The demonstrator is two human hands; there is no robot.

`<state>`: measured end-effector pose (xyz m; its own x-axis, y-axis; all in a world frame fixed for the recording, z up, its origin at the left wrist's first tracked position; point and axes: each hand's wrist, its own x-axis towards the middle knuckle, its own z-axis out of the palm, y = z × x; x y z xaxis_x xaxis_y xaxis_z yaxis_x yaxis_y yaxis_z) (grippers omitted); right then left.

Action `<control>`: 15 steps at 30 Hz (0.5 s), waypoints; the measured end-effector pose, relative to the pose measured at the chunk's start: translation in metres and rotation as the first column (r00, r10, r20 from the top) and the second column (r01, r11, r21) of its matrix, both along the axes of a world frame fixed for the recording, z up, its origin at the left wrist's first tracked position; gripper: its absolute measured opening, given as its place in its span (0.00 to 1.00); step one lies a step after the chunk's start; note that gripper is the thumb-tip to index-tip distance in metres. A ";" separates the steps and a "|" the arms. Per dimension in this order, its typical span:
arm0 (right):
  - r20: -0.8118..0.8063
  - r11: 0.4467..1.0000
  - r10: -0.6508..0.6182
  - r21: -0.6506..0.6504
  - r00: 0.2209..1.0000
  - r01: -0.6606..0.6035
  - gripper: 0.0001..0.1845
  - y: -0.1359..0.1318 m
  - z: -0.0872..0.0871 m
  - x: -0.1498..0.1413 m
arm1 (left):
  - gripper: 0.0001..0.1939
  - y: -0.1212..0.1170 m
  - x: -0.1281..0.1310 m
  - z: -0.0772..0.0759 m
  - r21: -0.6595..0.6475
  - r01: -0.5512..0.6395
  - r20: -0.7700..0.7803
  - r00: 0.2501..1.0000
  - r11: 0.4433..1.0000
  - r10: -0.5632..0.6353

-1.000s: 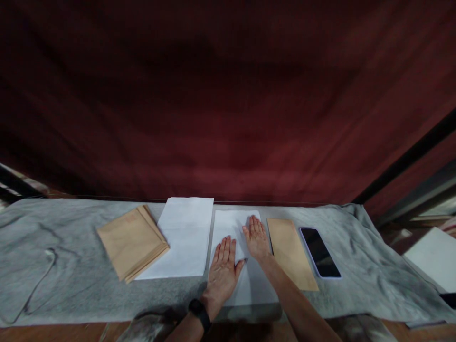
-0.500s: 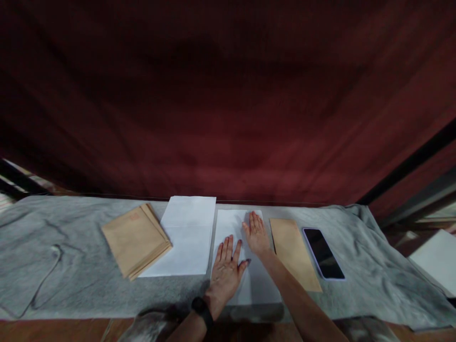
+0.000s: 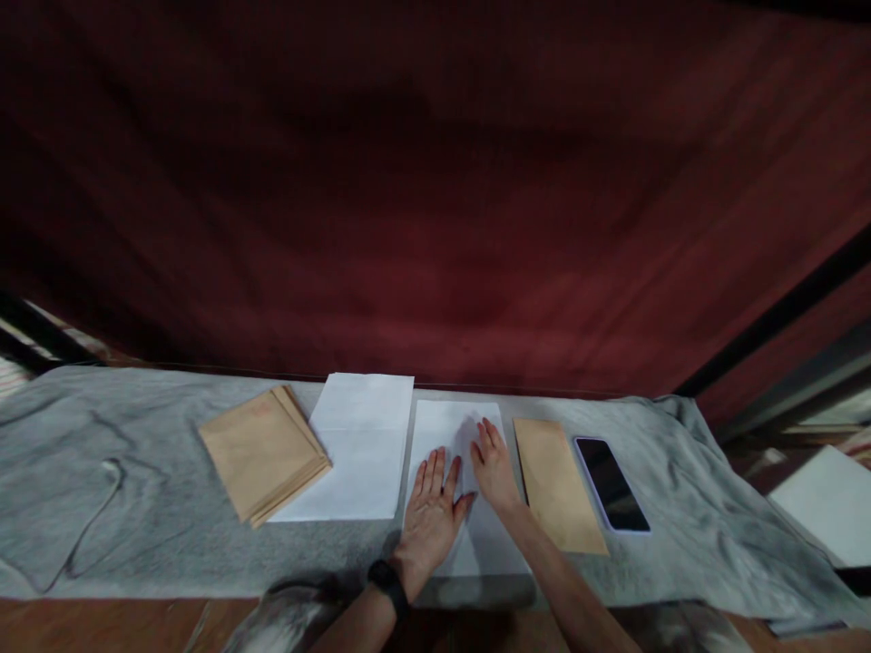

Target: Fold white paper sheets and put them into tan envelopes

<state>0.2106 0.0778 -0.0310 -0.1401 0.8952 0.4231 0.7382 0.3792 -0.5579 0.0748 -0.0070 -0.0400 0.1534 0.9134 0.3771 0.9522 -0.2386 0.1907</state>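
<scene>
A white sheet of paper (image 3: 445,422) lies lengthwise in front of me on a grey cloth. My left hand (image 3: 431,514), with a black band on the wrist, rests flat on its left part, fingers stretched and thumb apart. Over the right part is my right hand (image 3: 495,473), its fingers loosely bent and pointing away from me; whether it touches the paper I cannot tell. Neither hand grips anything. Just right of the sheet lies a brown envelope (image 3: 559,485). Left of it is a stack of white paper (image 3: 364,462) with a crease across the top sheet.
Several brown envelopes (image 3: 262,453) form a pile overlapping the white stack's left edge. A phone (image 3: 612,485) in a light purple case lies at the right. A thin cord (image 3: 95,521) runs over the grey cloth (image 3: 163,544) at far left. Dark red fabric (image 3: 435,227) hangs behind.
My right hand has come slightly nearer to me and its fingers have bent, appearing to lift off the sheet. My left hand has stayed nearly in place. The view shifted a little.
</scene>
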 end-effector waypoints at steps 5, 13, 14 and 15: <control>-0.265 0.964 0.203 -0.116 0.943 -0.240 0.25 -0.079 0.008 -0.021 | 0.35 -0.001 -0.008 -0.017 0.026 0.103 0.192 0.976 0.994 -0.106; -0.328 0.937 0.220 -0.192 0.919 -0.293 0.28 -0.142 0.027 -0.019 | 0.32 -0.009 -0.026 -0.008 -0.065 0.150 0.421 0.901 0.987 -0.109; -0.291 0.939 0.234 -0.180 0.927 -0.294 0.28 -0.145 0.027 -0.015 | 0.31 -0.010 -0.026 -0.001 -0.095 0.124 0.401 0.913 0.988 -0.076; -0.246 0.945 0.239 -0.162 0.939 -0.283 0.29 -0.147 0.027 -0.010 | 0.30 -0.011 -0.024 0.005 -0.122 0.090 0.380 0.924 0.988 -0.037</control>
